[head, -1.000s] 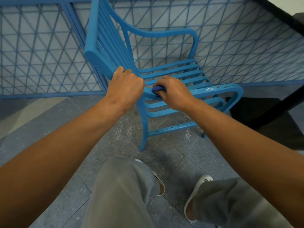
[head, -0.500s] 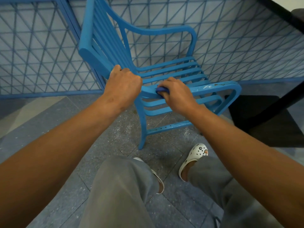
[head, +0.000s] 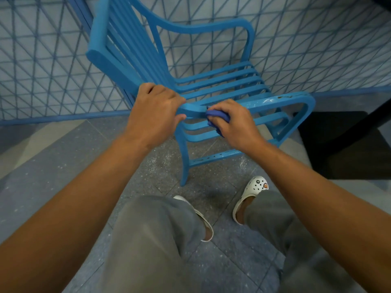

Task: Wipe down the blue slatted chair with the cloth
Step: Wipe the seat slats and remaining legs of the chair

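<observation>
The person is leaning over the blue slatted chair (head: 215, 81), which is standing on the tiled floor (head: 63, 157) in front of a latticed blue railing (head: 42, 66). The left hand (head: 156, 111) is gripping the chair where the near armrest (head: 275, 102) meets the backrest, fingers curled over the top and thumb underneath, steadying the frame. The right hand (head: 234, 121) is clamping a bunched dark blue cloth (head: 218, 115) against the near armrest, just beside the left hand, with the fingers wrapped over it. The armrest's long axis is running away from the right hand toward the person's right, ending in the curved front corner; scuffed, chipped paint is showing on that far stretch. Judging from this, the wiping is sitting at the back end of the armrest, so the next stroke would be travelling rightward along the rail, a job for the right hand, which is already on it. The seat slats (head: 222, 81) are lying beyond and below.
</observation>
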The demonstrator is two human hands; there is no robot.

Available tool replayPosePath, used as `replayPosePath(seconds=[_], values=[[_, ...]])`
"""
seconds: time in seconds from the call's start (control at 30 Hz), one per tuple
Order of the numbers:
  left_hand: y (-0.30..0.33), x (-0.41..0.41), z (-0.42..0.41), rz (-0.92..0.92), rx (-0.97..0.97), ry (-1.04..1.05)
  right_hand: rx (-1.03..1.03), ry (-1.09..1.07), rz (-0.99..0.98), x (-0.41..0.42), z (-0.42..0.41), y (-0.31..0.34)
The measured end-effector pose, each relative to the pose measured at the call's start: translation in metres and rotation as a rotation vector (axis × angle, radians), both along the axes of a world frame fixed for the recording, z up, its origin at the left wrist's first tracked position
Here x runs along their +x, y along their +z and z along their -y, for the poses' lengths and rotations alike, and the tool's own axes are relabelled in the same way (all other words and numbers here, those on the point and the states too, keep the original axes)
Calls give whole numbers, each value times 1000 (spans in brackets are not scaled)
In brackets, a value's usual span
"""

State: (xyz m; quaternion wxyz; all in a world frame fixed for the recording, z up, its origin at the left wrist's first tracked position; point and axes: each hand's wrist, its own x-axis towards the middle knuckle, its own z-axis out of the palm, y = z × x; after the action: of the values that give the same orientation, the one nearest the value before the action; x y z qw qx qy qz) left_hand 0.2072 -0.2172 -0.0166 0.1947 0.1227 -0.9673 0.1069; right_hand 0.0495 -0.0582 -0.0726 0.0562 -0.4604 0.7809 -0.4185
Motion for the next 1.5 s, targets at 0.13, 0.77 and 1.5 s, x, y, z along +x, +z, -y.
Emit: replayPosePath(seconds=[0.13,0.77,1.5], values=[[-44,18,-27,-219,417,-125,-93,-55,184,24,-35,-39],[-122,10,11,-360,959,264,-212,-76,311,56,71,-106],[-121,5,5,-310,973,306,-91,-312,850,51,58,-132]])
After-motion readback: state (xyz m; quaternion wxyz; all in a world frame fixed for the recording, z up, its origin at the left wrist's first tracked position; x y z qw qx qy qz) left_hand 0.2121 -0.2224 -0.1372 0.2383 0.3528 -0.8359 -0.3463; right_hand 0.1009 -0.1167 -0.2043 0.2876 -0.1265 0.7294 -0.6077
